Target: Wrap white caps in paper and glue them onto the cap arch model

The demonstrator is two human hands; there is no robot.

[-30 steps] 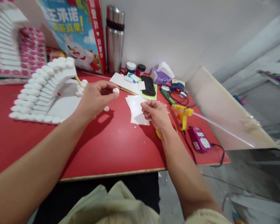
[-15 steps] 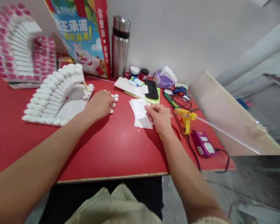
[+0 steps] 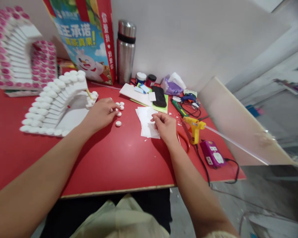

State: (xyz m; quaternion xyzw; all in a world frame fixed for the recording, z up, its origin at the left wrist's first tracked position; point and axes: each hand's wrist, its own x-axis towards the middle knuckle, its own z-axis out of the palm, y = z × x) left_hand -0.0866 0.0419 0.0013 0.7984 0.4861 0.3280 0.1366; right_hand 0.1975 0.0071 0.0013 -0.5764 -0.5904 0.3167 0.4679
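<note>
My left hand [image 3: 103,111] rests low over the red table, fingers apart, its tips among several small white round pieces [image 3: 121,107]. One such piece [image 3: 118,123] lies apart, nearer to me. Left of this hand stands a white curved staircase model [image 3: 62,96] edged with the same sort of pieces; my wrist and forearm hide part of its base. Over the right side of some white paper sheets [image 3: 145,123], my right hand [image 3: 165,126] has thumb and fingertips pinched together. Whatever may be between them is too small to make out.
A yellow glue gun [image 3: 195,128] with a long glue stick stands right of my right hand, beside orange-handled scissors [image 3: 185,140] and a purple power box [image 3: 213,154]. Behind are a steel flask [image 3: 126,54], a printed bag [image 3: 85,43] and a pink-and-white model [image 3: 17,59].
My left hand has shifted slightly and its fingers have spread; a white round piece now shows apart, nearer me. My right hand stays pinched over the paper. The view has shifted a little.
</note>
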